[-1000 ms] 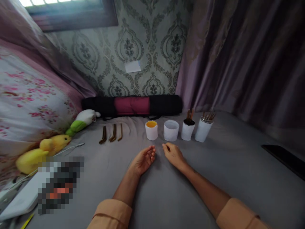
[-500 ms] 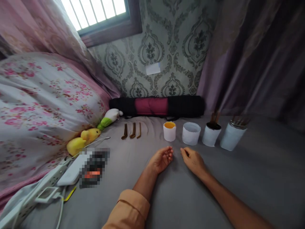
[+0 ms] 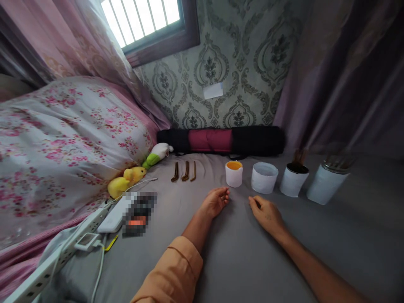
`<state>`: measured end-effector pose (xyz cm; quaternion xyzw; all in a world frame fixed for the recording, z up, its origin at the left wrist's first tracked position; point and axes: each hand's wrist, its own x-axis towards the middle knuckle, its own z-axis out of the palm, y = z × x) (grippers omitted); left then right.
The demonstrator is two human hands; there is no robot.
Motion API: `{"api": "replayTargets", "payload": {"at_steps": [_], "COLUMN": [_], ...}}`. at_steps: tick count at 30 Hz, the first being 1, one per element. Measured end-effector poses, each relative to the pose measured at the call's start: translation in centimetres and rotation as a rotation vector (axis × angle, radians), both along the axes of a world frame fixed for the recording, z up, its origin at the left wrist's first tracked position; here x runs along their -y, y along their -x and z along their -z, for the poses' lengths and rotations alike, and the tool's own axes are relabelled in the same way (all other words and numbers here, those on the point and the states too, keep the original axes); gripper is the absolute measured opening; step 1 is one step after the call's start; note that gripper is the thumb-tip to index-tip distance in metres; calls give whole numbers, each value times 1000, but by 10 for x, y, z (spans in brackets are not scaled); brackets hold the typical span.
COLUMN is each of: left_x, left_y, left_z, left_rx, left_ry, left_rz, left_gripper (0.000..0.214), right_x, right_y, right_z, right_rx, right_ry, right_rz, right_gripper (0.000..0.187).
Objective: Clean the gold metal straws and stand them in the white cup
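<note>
My left hand (image 3: 217, 202) hovers or rests low over the grey sheet, its fingers loosely curled but apart, with nothing visible in it. Just beyond its fingertips stands a white-wrapped cup (image 3: 234, 176) with an orange inside. To the right, my right hand (image 3: 267, 215) is curled with thumb and index finger together; I see no object in it. Nearest to that hand is a wider white cup (image 3: 264, 181). Farther right are a white cup with a dark inside and brown sticks (image 3: 293, 182) and a taller white container (image 3: 327, 185) holding several sticks.
Small L-shaped brass-coloured rods lie in three groups (image 3: 185, 172) beyond my left hand. At left are plush toys (image 3: 118, 186), a white power bank (image 3: 115, 215), a blurred-out object (image 3: 139, 216) and a power strip (image 3: 67, 252) with cables. A black-and-maroon roll (image 3: 210, 140) lies along the wall.
The view has turned slightly left, so the scene sits farther right. My left hand has moved a little forward and left relative to the orange-filled cup. My right hand keeps its curled shape.
</note>
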<state>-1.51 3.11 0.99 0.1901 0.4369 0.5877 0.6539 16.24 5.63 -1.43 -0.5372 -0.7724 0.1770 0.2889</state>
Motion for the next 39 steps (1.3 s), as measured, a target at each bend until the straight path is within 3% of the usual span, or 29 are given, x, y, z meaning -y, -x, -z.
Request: {"api": "replayTargets", "payload": {"at_steps": [11,20,25,31,39], "left_x": [-18,-31,-29,-26,-28], "left_y": [34,78,104,121,132], "left_z": [1,6,2,-8,-7], "left_rx": [-405,-985,-1308,-1603,-1800], "left_ry": [49,139,168,165,176], "left_rz": [-70,-205,-239,-225,-171], "left_gripper": [3,6,12,17,21], "right_x": [2,3,3,4,4], "right_y": [0,0,1,1,0], "right_z": [0,-3,0,0,0], "right_rx": [36,40,45,65,53], "right_ry": [-9,5,1,-6,-19], "right_rz": [14,6,24,18,3], "right_gripper": [39,37,39,40,38]}}
